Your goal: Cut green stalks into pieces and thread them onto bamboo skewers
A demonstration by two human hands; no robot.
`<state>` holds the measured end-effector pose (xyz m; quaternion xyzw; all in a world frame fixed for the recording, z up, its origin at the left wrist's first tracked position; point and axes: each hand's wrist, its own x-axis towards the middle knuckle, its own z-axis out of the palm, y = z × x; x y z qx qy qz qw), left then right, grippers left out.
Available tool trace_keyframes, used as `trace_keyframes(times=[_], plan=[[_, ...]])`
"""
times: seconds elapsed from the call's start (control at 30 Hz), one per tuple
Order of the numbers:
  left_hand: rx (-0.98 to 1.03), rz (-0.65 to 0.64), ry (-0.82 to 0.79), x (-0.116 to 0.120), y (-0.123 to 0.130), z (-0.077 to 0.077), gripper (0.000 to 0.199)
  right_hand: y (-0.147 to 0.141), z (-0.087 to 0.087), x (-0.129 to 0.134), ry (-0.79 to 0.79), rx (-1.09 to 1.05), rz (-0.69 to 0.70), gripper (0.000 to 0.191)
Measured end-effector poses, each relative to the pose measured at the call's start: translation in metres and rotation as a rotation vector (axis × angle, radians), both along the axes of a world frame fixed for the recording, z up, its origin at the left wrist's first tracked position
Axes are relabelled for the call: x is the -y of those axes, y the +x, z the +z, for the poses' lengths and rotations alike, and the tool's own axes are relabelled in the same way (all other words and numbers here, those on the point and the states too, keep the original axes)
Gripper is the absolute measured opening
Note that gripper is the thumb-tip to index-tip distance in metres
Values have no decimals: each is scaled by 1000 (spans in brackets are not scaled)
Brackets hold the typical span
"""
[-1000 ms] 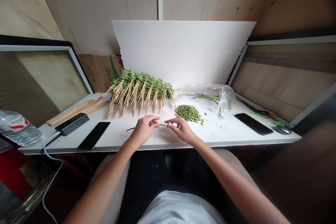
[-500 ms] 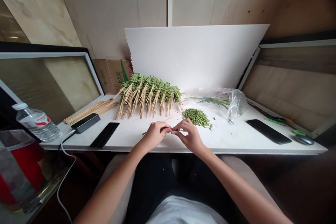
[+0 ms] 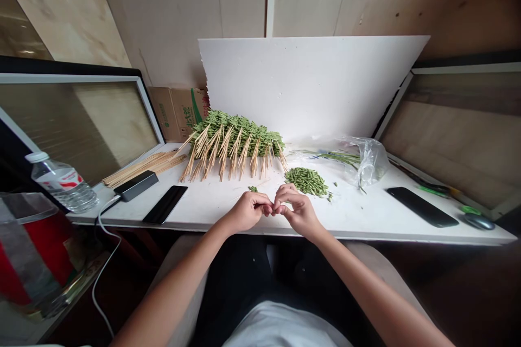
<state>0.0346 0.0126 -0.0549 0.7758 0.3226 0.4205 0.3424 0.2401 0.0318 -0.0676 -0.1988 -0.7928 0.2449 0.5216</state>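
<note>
Left hand (image 3: 245, 212) and right hand (image 3: 300, 211) have drawn together near green pieces (image 3: 307, 181).

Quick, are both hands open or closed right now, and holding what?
Bare left hand: curled closed; anything it holds is hidden.
Bare right hand: closed in a pinch; can't tell what, if anything, it holds.

Soft light; white board (image 3: 317, 87) bright; right corners dark; edges stretched, slightly blurred.
</note>
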Motion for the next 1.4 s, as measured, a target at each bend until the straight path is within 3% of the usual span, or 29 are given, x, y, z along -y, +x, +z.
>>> trace_keyframes(times=[0.13,0.23,0.3,0.43,0.57,0.7,0.8,0.93,1.13,1.23,1.4], plan=[[-113,73,-81,-1,-3,1,26,6,10,2,276,117,-132,10],[-132,123,-94,-1,-3,-2,35,12,11,-2,454,199,-202,19],[-78,120,-116,-1,-1,-4,29,14,10,-5,480,207,-224,24],[5,109,-108,0,3,-5,19,9,6,-3,364,96,-228,20],[59,87,-62,1,3,-5,26,-3,-3,2,142,-75,-191,20],[201,32,-150,-2,4,-10,30,-15,-12,7,8,-248,-169,21],[265,-40,-258,-2,6,-10,42,-18,-9,16,40,-269,-220,16],[230,-89,-306,1,6,-4,49,-11,9,23,263,-138,-315,21],[193,-23,-341,4,2,7,50,5,27,16,422,100,-245,26],[187,-40,-347,6,3,9,51,3,25,17,351,65,-226,26],[222,-80,-356,7,8,3,55,-9,9,17,46,-109,-196,19]])
